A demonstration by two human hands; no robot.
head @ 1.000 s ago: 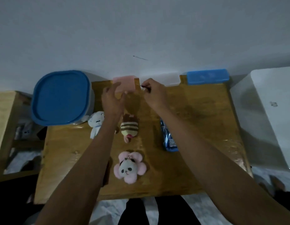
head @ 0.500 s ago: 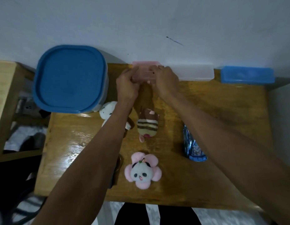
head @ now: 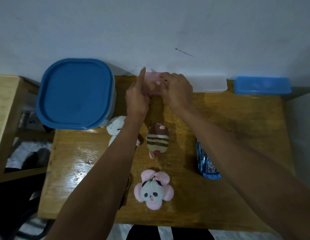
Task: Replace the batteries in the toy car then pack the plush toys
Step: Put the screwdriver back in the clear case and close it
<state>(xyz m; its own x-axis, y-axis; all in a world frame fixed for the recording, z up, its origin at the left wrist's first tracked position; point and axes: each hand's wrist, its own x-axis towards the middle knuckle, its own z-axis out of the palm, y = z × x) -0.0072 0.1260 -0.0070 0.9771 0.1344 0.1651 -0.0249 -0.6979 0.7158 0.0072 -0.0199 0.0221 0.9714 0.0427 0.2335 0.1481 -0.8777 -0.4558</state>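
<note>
A pink plastic box (head: 151, 78) stands at the back of the wooden table (head: 237, 122), against the wall. My left hand (head: 136, 97) grips its left side with curled fingers, the index finger pointing straight up. My right hand (head: 176, 90) curls over its right side and top; a small dark tip shows by the fingers. Three plush toys lie nearer me: a white one (head: 114, 126) partly under my left forearm, a brown striped one (head: 157, 141), and a panda in pink petals (head: 153, 189). No toy car is visible.
A large blue-lidded tub (head: 75, 92) fills the table's back left corner. A clear box (head: 209, 83) and a blue box (head: 261, 84) line the back edge. A shiny blue packet (head: 206, 163) lies under my right forearm. A wooden shelf (head: 5, 108) stands at left.
My hands closed in from either side onto the pink box. My left index finger has lifted straight. The plush toys and packet have not moved on the table.
</note>
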